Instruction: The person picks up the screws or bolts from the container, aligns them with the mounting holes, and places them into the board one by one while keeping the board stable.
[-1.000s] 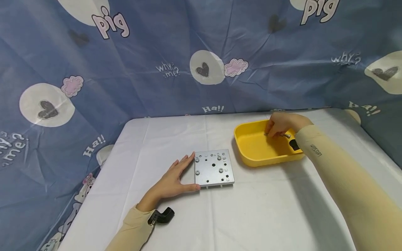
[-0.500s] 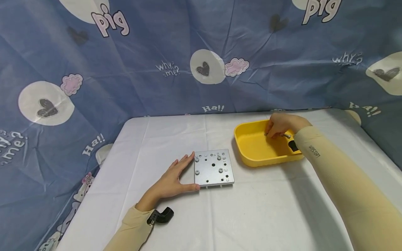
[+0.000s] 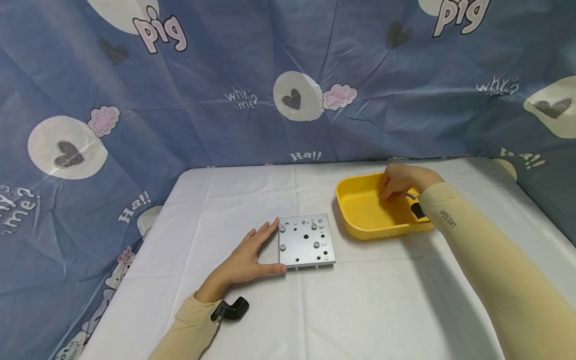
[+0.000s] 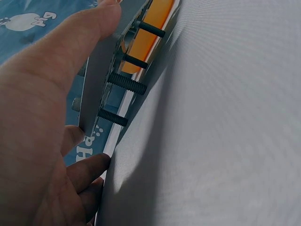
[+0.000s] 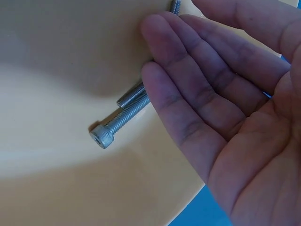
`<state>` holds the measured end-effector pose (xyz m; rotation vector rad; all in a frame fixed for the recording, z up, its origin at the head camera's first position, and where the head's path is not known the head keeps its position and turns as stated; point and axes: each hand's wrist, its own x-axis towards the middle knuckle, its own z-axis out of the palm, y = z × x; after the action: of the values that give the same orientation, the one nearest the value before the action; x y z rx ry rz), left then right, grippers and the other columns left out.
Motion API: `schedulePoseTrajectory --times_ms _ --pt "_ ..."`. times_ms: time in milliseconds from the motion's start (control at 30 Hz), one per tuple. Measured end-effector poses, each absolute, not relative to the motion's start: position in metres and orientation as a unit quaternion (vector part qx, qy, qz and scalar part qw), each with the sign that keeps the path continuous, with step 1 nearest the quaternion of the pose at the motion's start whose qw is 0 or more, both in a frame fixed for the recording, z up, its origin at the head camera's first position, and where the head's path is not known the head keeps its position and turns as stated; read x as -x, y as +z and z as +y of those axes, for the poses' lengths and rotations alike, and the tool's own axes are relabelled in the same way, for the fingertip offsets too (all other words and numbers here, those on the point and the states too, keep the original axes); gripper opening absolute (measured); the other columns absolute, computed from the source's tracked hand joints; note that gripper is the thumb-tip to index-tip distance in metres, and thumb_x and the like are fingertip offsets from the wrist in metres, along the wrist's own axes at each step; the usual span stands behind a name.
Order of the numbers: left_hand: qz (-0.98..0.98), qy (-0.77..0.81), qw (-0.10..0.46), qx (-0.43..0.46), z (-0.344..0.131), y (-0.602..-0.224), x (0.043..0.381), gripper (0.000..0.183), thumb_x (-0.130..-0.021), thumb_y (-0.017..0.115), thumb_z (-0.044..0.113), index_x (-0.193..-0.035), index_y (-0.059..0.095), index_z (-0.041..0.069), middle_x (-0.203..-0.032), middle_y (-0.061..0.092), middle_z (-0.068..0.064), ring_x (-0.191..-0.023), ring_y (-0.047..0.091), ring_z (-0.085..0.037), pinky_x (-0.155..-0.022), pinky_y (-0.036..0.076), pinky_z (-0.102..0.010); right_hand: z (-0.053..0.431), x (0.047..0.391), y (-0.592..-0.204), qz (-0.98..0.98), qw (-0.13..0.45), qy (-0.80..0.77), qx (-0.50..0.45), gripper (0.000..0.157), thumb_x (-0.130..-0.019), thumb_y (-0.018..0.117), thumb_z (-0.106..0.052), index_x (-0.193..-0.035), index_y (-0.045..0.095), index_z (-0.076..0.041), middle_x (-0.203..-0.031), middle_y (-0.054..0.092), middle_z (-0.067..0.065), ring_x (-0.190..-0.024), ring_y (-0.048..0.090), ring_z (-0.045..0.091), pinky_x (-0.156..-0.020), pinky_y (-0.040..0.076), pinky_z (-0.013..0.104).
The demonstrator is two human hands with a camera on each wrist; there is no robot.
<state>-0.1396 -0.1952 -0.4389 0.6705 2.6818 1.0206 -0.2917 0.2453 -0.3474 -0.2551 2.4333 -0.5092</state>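
My left hand (image 3: 249, 262) holds the left edge of a silver metal plate (image 3: 299, 255), thumb at the near corner, index finger at the far one. Several socket head screws (image 3: 317, 244) sit in the plate; their threaded ends (image 4: 127, 83) stick out beneath it. My right hand (image 3: 400, 179) reaches into a yellow bin (image 3: 360, 233), fingers bent over loose screws. A socket head screw (image 5: 102, 135) and a second threaded shank (image 5: 129, 97) lie beside its little finger, partly hidden. Another threaded end (image 5: 176, 6) shows past the fingertips; I cannot tell whether the fingers pinch it.
A white cloth (image 3: 378, 300) covers the table, and the bin stands to the right of the plate. A blue printed curtain (image 3: 202, 100) hangs behind the table. A black wrist device (image 3: 231, 309) sits on the left sleeve.
My right hand has shifted very slightly in the bin, and the screw end left of its fingertips is no longer visible in the head view. My left hand and the plate stay put.
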Motion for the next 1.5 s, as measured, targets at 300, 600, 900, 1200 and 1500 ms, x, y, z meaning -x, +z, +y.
schedulePoseTrajectory --times_ms 300,600,900,1200,1500 --pt "0.906 0.344 0.097 -0.228 -0.195 -0.438 0.14 0.118 -0.081 0.091 0.053 -0.173 0.023 0.026 -0.178 0.028 -0.008 -0.168 0.021 -0.034 -0.139 0.008 -0.059 0.249 0.288 -0.345 0.923 0.319 -0.2 0.083 0.023 -0.095 0.078 -0.011 -0.112 0.076 0.005 -0.085 0.076 0.0 -0.079 0.069 0.011 -0.077 0.062 0.027" --pt "0.905 0.346 0.093 -0.23 -0.197 -0.44 0.141 0.118 -0.08 0.092 0.053 -0.173 0.024 0.026 -0.178 0.028 -0.009 -0.168 0.022 -0.035 -0.138 0.009 -0.06 0.248 0.288 -0.345 0.922 0.318 -0.204 0.08 0.016 -0.093 0.08 -0.011 -0.099 0.075 0.002 -0.079 0.074 -0.001 -0.075 0.066 0.01 -0.071 0.059 0.023" --pt "0.905 0.346 0.093 -0.229 -0.198 -0.441 0.141 0.118 -0.08 0.091 0.054 -0.173 0.024 0.027 -0.178 0.028 -0.009 -0.167 0.022 -0.035 -0.138 0.01 -0.061 0.245 0.288 -0.348 0.918 0.327 -0.21 0.075 0.014 -0.091 0.079 -0.007 -0.101 0.077 0.003 -0.08 0.076 0.0 -0.075 0.07 0.011 -0.073 0.062 0.026" --pt "0.906 0.343 0.095 -0.229 -0.197 -0.44 0.141 0.118 -0.08 0.091 0.054 -0.173 0.023 0.026 -0.179 0.028 -0.007 -0.168 0.021 -0.034 -0.139 0.009 -0.059 0.238 0.284 -0.348 0.905 0.353 -0.229 0.067 0.009 -0.089 0.078 -0.008 -0.094 0.073 -0.002 -0.077 0.072 -0.003 -0.071 0.065 0.008 -0.071 0.061 0.022" --pt "0.907 0.341 0.1 -0.225 -0.197 -0.44 0.14 0.117 -0.081 0.091 0.054 -0.173 0.024 0.027 -0.179 0.027 -0.007 -0.168 0.021 -0.034 -0.138 0.009 -0.06 0.232 0.282 -0.351 0.901 0.361 -0.234 0.055 0.006 -0.091 0.076 -0.005 -0.092 0.071 -0.003 -0.075 0.068 -0.003 -0.071 0.063 0.009 -0.069 0.059 0.021"
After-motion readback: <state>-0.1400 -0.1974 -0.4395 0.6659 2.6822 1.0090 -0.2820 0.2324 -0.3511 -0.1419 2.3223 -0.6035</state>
